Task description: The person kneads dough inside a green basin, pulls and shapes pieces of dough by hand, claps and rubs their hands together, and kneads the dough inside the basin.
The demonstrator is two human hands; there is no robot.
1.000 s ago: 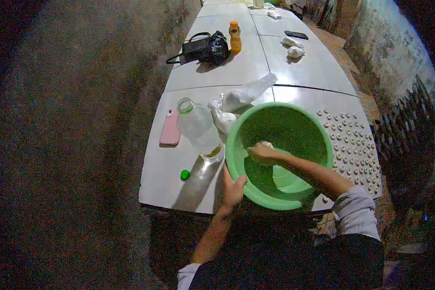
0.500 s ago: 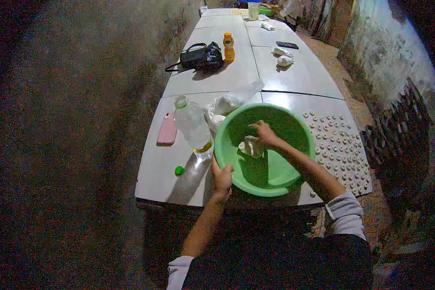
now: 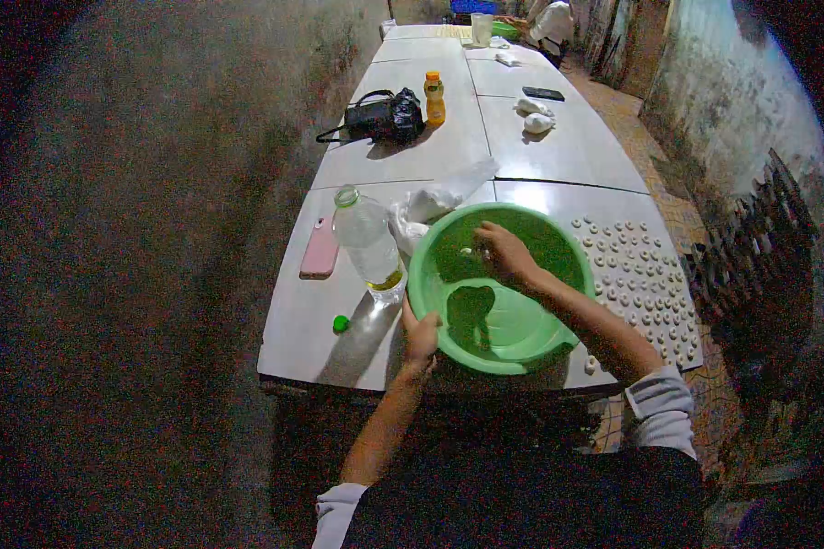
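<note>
A green plastic basin [image 3: 421, 316] stands at the near end of the table. My left hand [image 3: 421, 337] grips its left rim, thumb on the inside and fingers outside. Within the basin, my right hand [image 3: 505, 254] is closed over white dough [image 3: 467, 251], of which only small bits show past the fingers; the rest is hidden. The hand's dark shadow falls on the basin floor. Just left of the basin are a clear bottle [image 3: 366, 238] without its cap and a plastic bag [image 3: 417, 212] with white contents.
Many small ring-shaped dough pieces [image 3: 636, 274] lie right of the basin. To the left are a pink phone [image 3: 319, 249] and a green cap [image 3: 341, 324]. Farther back are a black bag [image 3: 384, 117], an orange bottle [image 3: 434, 99], white bundles [image 3: 536, 119] and a dark phone [image 3: 544, 93].
My right hand has lifted slightly and closed over the dough, which showed larger below the fingers before. The basin has turned a little, my left hand still on its rim.
</note>
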